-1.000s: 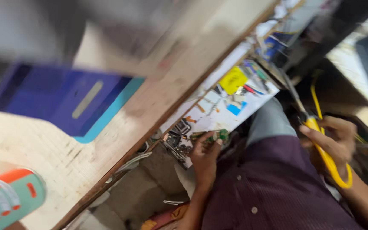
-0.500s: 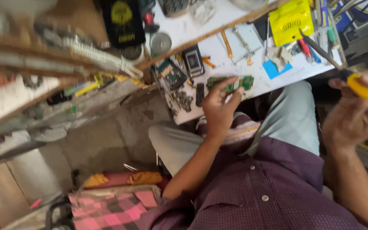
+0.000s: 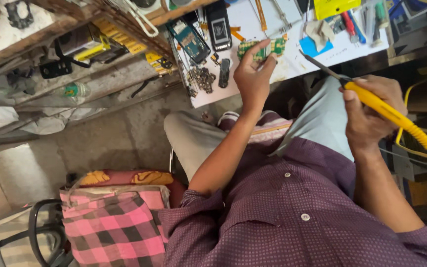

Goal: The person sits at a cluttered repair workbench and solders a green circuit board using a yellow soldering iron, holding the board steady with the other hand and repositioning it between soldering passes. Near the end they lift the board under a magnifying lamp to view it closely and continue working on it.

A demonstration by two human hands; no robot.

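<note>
My left hand pinches a small green circuit board and holds it over the white work surface. My right hand grips a yellow-handled soldering iron; its metal tip points up-left and ends a short way right of the board, not touching it. A yellow cord loops off the handle at the right edge.
On the white surface lie an opened phone, a black phone, small dark parts, screwdrivers and a yellow box. A cluttered wooden shelf sits at left. A pink checked cloth covers a stool below.
The view has swung down and left, from the bench toward my lap and the floor. My left hand still holds the board; my right hand with the iron has come closer to it.
</note>
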